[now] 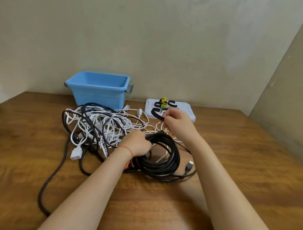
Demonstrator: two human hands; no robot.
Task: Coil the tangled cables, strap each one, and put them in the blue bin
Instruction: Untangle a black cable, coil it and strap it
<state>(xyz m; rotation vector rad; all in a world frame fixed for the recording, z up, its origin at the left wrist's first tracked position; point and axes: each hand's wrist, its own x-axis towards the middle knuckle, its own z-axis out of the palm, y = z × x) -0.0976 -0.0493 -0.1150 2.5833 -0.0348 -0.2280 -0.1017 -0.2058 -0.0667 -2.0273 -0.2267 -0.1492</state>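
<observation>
Left hand (137,143) grips the springy black coil (161,158) at its rim, where it is best held, while the right hand (177,122), beyond the coil, pinches a limp black strap (156,114).

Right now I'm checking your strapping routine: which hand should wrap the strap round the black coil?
Right. The right hand already pinches a black strap, while the left hand grips the black coil.
</observation>
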